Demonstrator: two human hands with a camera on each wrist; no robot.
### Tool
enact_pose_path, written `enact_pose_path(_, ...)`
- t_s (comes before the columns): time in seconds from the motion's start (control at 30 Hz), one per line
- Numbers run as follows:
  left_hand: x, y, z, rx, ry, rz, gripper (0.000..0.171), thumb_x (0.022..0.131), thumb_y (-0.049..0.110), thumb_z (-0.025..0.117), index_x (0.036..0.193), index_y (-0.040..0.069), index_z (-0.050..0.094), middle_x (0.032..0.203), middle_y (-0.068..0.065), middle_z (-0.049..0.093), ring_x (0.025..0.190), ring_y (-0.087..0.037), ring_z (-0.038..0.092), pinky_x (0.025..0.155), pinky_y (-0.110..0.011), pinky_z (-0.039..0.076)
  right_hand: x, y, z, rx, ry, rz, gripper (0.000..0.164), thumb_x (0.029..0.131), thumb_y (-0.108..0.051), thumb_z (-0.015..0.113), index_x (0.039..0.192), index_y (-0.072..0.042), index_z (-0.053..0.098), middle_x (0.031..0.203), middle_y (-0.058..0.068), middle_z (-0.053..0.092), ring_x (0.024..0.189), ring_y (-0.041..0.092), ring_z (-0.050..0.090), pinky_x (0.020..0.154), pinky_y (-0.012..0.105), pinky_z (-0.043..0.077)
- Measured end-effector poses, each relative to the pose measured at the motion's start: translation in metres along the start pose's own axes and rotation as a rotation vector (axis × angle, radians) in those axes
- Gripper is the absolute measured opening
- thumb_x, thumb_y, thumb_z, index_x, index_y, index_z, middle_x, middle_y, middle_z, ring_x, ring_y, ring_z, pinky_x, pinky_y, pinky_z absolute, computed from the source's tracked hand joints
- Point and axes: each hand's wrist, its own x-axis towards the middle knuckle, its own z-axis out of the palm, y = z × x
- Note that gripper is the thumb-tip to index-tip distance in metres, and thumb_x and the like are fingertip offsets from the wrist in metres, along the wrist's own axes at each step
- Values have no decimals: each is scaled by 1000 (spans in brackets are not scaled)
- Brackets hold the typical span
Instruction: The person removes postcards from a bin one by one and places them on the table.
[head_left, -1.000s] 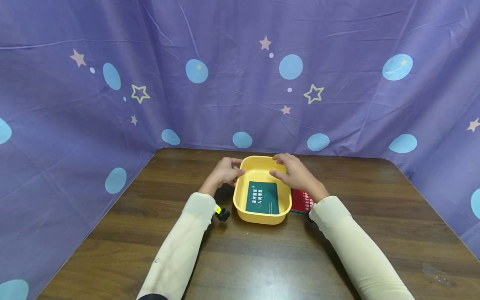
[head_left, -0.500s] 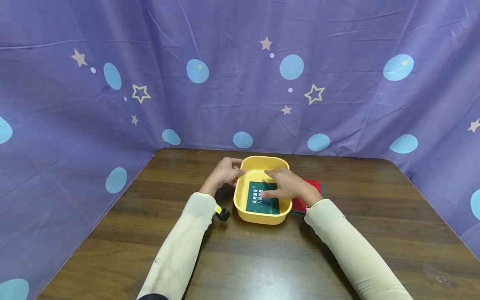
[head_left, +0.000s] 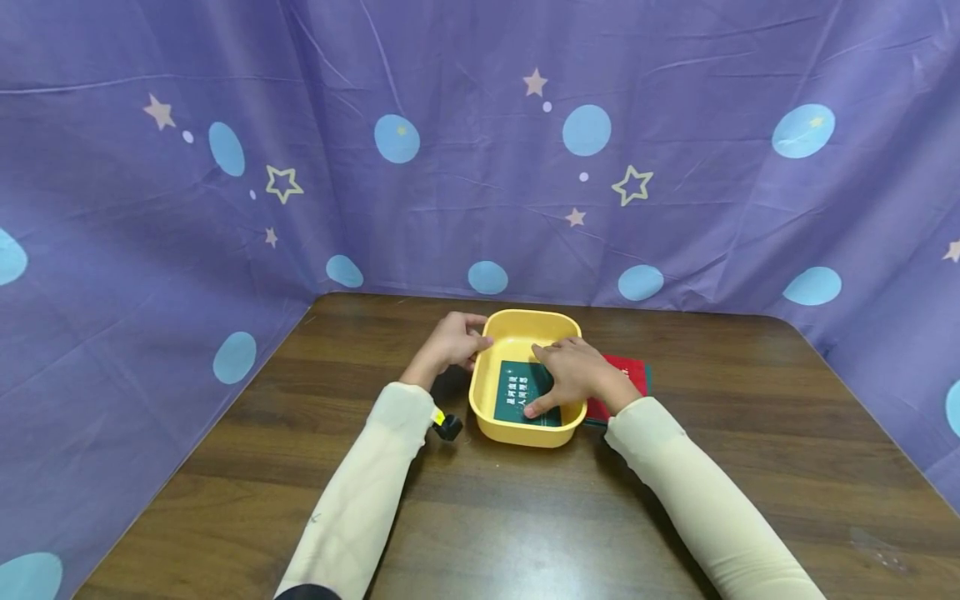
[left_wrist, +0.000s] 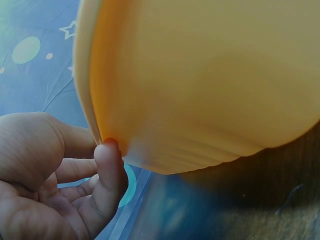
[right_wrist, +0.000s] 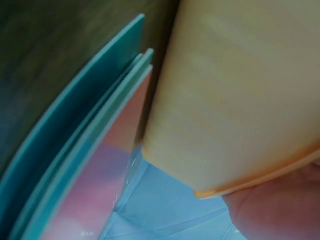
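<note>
My left hand (head_left: pixel 452 342) pinches the left rim of a yellow plastic basin (head_left: pixel 525 435). In the left wrist view, thumb and fingers (left_wrist: pixel 111 172) meet at the basin's rim. Inside the basin, a dark green booklet (head_left: pixel 512 396) with white characters lies flat on the bottom. Over its right part reaches my right hand (head_left: pixel 577 372), with thumb and index finger spread apart. The thumb is at the booklet's lower part; whether it touches is hard to tell. The other fingertips are hidden. In the right wrist view, only a blurred part of that hand (right_wrist: pixel 280 210) shows beyond the basin's rim.
A stack of red and green booklets (head_left: pixel 633 372) lies on the table right of the basin, partly under my right wrist. The brown wooden table (head_left: pixel 517 525) ends at a purple curtain (head_left: pixel 480 217) behind. A small black device (head_left: pixel 448 427) sits at my left wrist.
My right hand has moved from above the basin's far right rim down and nearer over the green booklet. More of the red booklet shows. My left hand keeps its hold on the rim.
</note>
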Motion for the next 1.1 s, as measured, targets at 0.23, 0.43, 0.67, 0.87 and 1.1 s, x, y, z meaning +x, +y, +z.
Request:
enact_pose_path(0.23,-1,1,2,-10,-8,-4,48,94,9,65,139,2,50,101,-20,66,71,-26,66,54,-35,59,1,-2,2,-66,-28,3,120,61,-85,63,150,-8,37,131,8,58,119,26,48,114,48,17)
enact_pose_path(0.43,-2,2,1,-7,-8,-2,49,94,9,65,139,0,49,101,-21,66,65,-22,64,54,-36,60,1,-4,0,-57,-23,12,116,62,-82,66,149,-9,39,124,5,62,115,25,53,112,48,20)
enact_pose_path(0.67,0,2,1,-32,-8,-7,49,93,7,66,139,1,49,102,-22,66,74,-32,67,54,-36,60,0,-6,-2,-32,15,21,116,61,-78,71,149,-10,39,130,10,53,119,25,45,111,48,24)
enact_pose_path(0.87,-1,2,0,-35,-17,-1,49,93,6,65,139,1,50,100,-22,66,67,-25,64,54,-37,60,0,-5,0,-16,96,16,110,59,-75,76,142,-8,49,114,7,51,106,23,44,105,43,33)
enact_pose_path(1.1,-1,2,0,-36,-18,-7,49,93,6,65,139,1,50,98,-19,66,62,-20,62,57,-39,60,2,-2,-1,98,173,8,86,65,-63,81,127,-8,57,108,5,53,100,23,47,100,42,39)
